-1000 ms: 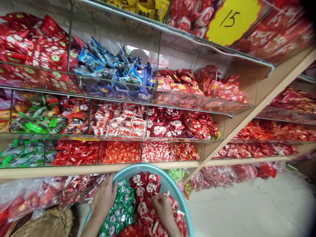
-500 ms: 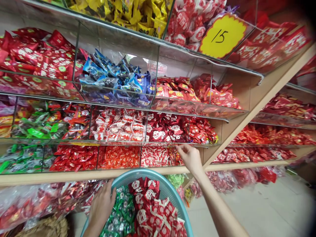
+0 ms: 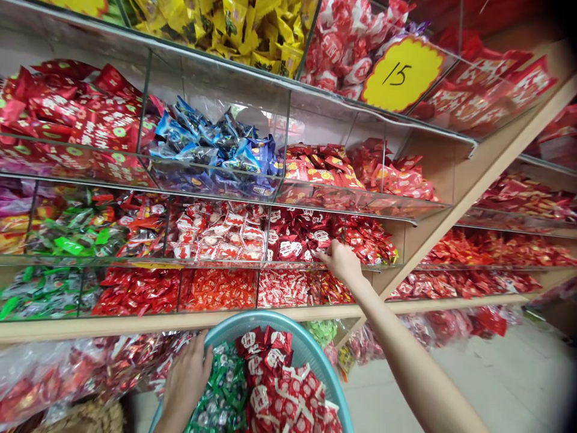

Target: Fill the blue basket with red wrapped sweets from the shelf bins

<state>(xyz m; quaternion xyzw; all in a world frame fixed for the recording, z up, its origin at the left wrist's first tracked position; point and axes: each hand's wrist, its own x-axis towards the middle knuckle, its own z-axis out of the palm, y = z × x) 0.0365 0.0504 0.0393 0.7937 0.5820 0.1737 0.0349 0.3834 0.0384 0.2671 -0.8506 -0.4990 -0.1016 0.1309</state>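
Observation:
My left hand grips the rim of a teal plastic basket at the bottom of the view, fingers curled over its edge. Green wrapped candies and red-and-white wrapped candies fill the basket. My right hand reaches up to the middle shelf and rests on the dark red candy packets in a clear bin, fingers bent onto them. Whether it has hold of a packet does not show.
Clear acrylic bins on sloped wooden shelves hold red, blue, green and yellow wrapped sweets. A yellow price tag reading 15 hangs at the upper right. A wooden upright divides the shelving. Bagged sweets lie below at left; pale floor at right.
My right hand left the basket, rose to the shelf and now sits on the dark red packets one tier higher. My left hand stayed on the basket rim.

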